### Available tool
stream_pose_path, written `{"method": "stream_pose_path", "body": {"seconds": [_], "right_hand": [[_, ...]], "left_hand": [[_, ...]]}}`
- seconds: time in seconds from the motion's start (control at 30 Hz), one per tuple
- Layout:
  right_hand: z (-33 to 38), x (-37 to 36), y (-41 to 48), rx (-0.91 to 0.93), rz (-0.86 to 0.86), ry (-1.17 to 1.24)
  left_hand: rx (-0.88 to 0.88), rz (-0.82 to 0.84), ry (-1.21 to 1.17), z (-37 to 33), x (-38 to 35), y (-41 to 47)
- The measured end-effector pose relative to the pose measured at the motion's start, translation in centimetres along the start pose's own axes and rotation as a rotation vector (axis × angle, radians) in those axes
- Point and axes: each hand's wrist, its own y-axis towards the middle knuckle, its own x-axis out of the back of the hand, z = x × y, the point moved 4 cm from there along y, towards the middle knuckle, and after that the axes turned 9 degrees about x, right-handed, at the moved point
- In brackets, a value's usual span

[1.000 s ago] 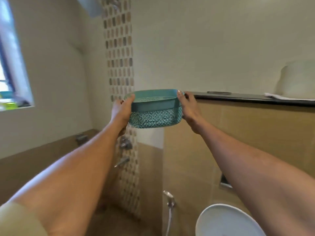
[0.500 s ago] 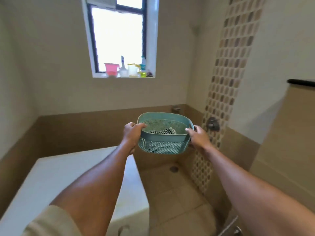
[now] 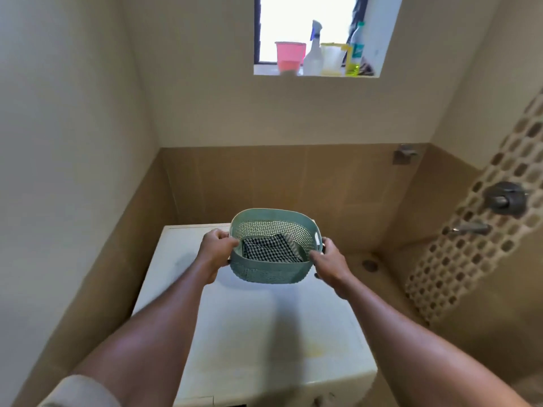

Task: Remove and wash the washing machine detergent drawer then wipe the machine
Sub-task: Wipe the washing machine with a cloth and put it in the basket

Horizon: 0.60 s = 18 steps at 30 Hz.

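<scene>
Left grip (image 3: 216, 251) and right grip (image 3: 330, 264): each closed on one side of a teal perforated basket (image 3: 273, 273), which hangs level between them with both thumbs hooked over its rim. Inside the basket, between the two grips, lies a folded dark-and-white checked cloth (image 3: 271, 250), with a grey fold showing at the edge nearer the right grip.

Directly beneath the grips stands the white washing machine (image 3: 264, 342). The basket is held clear of its flat top and casts a shadow on it. The machine sits in the corner of a tiled room, on the left grip's side. Only a sliver of its front shows at the lower edge of the view, too little to make out any detail.

Beyond and well above the grips, a window sill (image 3: 264, 70) carries a row of things:
- a pink cup (image 3: 289, 55);
- a clear spray bottle (image 3: 313, 54);
- a translucent jug (image 3: 332, 58);
- a bottle of green liquid (image 3: 355, 51).

Off to the right grip's side, a mosaic tile strip (image 3: 458, 259) bears a shower mixer valve (image 3: 505, 198) with a tap spout (image 3: 470, 228) just below it. A floor drain (image 3: 369, 264) lies near the right grip, on the floor beside the machine. A small metal wall fitting (image 3: 405, 153) is mounted beyond and above the right grip.
</scene>
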Motion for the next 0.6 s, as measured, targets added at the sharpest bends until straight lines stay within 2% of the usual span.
{"method": "stream_pose_path", "body": {"seconds": [0.17, 0.43, 0.6], "right_hand": [[-2.1, -3.2, 2.5, -0.068, -0.011, -0.051], [-4.2, -5.0, 5.7, -0.119, 0.003, -0.145], [-4.6, -5.9, 6.7, -0.141, 0.032, -0.164]], "left_hand": [[0.07, 0.004, 0.111, 3.1, 0.0, 5.1], [0.061, -0.045, 0.289, 5.0, -1.4, 8.9], [0.039, -0.095, 0.498, 5.2, -1.4, 9.6]]}}
